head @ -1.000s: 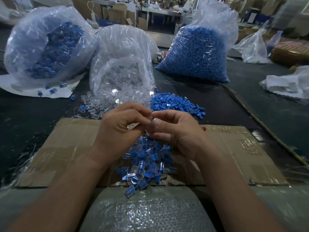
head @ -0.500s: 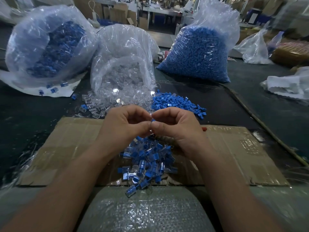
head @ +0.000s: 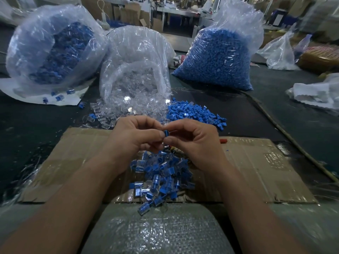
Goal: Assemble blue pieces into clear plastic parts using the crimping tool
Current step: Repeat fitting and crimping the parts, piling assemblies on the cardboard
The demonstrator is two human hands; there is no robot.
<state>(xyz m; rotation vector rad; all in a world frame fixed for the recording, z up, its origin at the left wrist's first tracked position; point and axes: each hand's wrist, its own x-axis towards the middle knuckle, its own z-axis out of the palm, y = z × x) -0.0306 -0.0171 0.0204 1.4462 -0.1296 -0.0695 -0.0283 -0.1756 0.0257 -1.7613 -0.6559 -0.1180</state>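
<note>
On the dark desk, far left, a crinkled clear bag slumps on a white sheet, holding blue-and-clear joined pieces blurred by the film. Next to it a second glossy bag lies open towards the viewer, with clear plastic parts, small and tube-like, spilling out of its mouth. A flat, creased cardboard sheet lies nearer. Above it the left hand and right hand meet fingertip to fingertip, both pinching one small blue piece. Whether a clear part sits round it is hard to make out. Below the hands lies a heap of joined pieces, partly hidden by the wrists. Behind the right hand is a loose pile of blue pieces, ridged and chunky, and beyond that a full bag of blue pieces. A small red end pokes out past the right hand, the rest hidden. Bubble wrap fills the bottom edge, cut off by the frame.
</note>
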